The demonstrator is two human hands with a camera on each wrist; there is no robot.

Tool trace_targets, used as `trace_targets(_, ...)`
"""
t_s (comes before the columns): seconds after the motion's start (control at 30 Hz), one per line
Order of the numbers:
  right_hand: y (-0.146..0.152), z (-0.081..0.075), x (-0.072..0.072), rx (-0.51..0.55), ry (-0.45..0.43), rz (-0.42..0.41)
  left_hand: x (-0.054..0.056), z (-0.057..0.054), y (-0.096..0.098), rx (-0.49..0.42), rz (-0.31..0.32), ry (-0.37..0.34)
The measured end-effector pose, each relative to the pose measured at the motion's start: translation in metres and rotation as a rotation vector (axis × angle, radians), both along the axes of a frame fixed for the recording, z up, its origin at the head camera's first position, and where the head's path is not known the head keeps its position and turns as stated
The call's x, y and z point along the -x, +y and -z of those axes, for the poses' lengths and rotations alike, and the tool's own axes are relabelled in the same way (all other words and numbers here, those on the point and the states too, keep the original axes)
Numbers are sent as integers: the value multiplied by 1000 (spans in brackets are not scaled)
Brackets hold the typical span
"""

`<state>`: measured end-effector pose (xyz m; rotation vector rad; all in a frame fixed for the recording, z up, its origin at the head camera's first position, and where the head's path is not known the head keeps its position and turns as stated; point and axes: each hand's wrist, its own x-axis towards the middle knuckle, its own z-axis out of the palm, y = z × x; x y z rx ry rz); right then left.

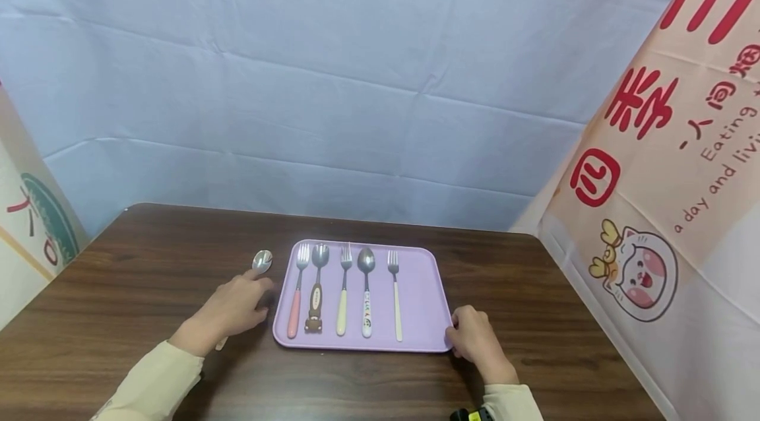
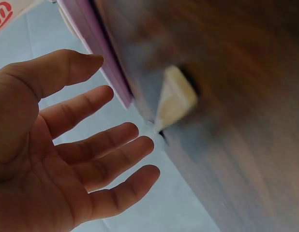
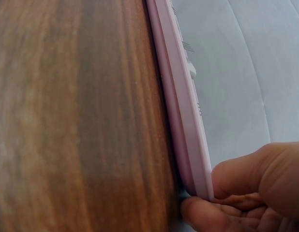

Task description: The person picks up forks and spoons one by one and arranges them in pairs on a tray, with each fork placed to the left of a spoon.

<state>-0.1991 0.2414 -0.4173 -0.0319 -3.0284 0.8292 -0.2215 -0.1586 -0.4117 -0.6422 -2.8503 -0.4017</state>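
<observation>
My left hand (image 1: 237, 305) hovers over a spoon (image 1: 262, 260) on the table left of the tray, fingers spread and loosely bent, nothing between them. The spoon's bowl shows past the fingers; the hand hides most of its handle. In the left wrist view its pale handle end (image 2: 177, 99) lies beyond the fingertips. My right hand (image 1: 475, 335) pinches the near right corner of the lilac tray (image 1: 421, 302), thumb on the rim, fingers beneath. Across the tray lie a pink-handled fork (image 1: 295, 312), a brown bear-handled spoon (image 1: 316, 302), a cream-handled fork (image 1: 342, 309), a patterned-handled spoon (image 1: 367, 309) and a white-handled fork (image 1: 397, 309).
The brown wooden table (image 1: 552, 342) extends around the tray on all sides. A pale blue cloth (image 1: 297, 78) hangs behind it, and a printed cloth (image 1: 665, 177) hangs at the right. Another printed cloth (image 1: 35, 210) hangs at the left.
</observation>
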Motion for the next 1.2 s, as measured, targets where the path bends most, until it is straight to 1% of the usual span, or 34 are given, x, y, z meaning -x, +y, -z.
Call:
trace_targets(0.2, 0, 0, 0, 0, 3, -6, -1, 1, -10, 13, 9, -14)
trace_targets(0.3, 0, 0, 0, -1, -1, -1, -1, 2, -14, 0, 21, -36)
trace_targets(0.57, -1, -1, -1, 6, -3, -3, -3, 4, -21, -11, 20, -87)
trace_targets(0.7, 0, -1, -1, 7, -9, 2, -3, 2, -20, -25, -12, -117)
trace_targets(0.9, 1, -2, -1, 4, -11, 0, -5, -1, -19, -69, -97, -187)
trace_targets(1.0, 1, -2, -1, 8, -10, -2, -5, -2, -19, -69, -133, -212)
trace_targets(1.2, 0, -2, -1, 8, -14, -7, -5, -2, -20, -75, -169, -275)
